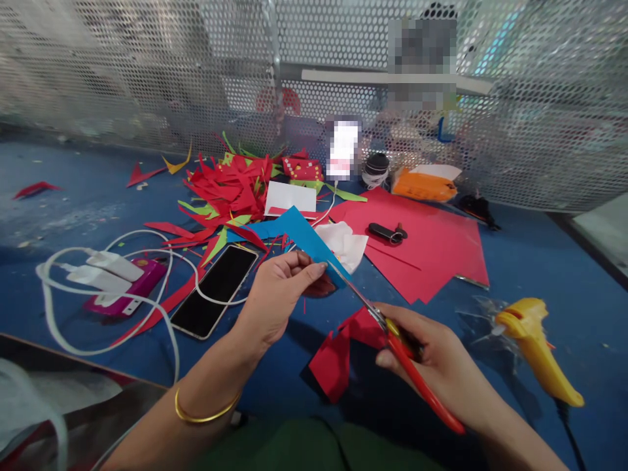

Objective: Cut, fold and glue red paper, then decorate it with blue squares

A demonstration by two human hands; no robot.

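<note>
Pinched between the thumb and fingers of my left hand [284, 288] is a piece of blue paper [311, 239], its pointed end up and away from me. My right hand [432, 353] is wrapped round the red and yellow handles of the scissors [422, 386]. The scissors' blades point up and left, lying along the lower right edge of the blue paper near my left thumb. Beneath the scissors, cut pieces of red paper [332, 366] rest on the blue table [275, 399].
Red and green paper scraps [230, 190] are heaped at the back. A black phone [216, 291], white cables and a purple power strip [128, 288] lie left. Red sheets [417, 255] lie right of centre, a yellow glue gun [534, 340] at far right. Perforated metal [147, 72] stands behind.
</note>
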